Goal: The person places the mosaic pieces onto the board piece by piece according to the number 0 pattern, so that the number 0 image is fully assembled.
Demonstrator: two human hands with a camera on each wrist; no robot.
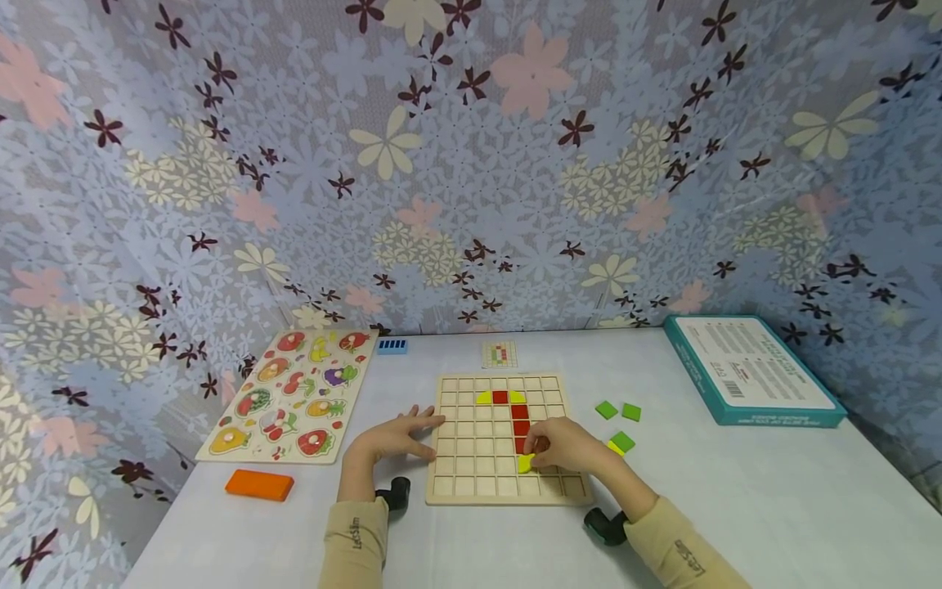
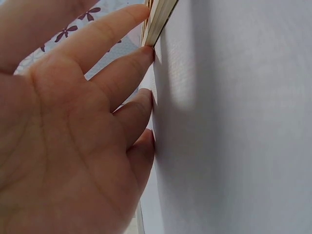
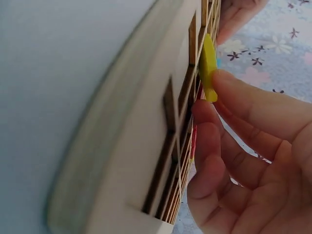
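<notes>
A yellow tile (image 1: 525, 463) sits tilted on the grid board (image 1: 471, 483), pinched by the right hand (image 1: 567, 447); the left hand (image 1: 390, 439) lies spread, fingertips at the board's edge.

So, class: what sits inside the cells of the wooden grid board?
In the wooden grid board: red tiles in a column, two yellow pieces on top. The right hand pinches another yellow piece, covering cells beneath.

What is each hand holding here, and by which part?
The right hand pinches a yellow tile by its edge, over the grid board. The left hand holds nothing; its straight fingers rest against the board's left edge.
</notes>
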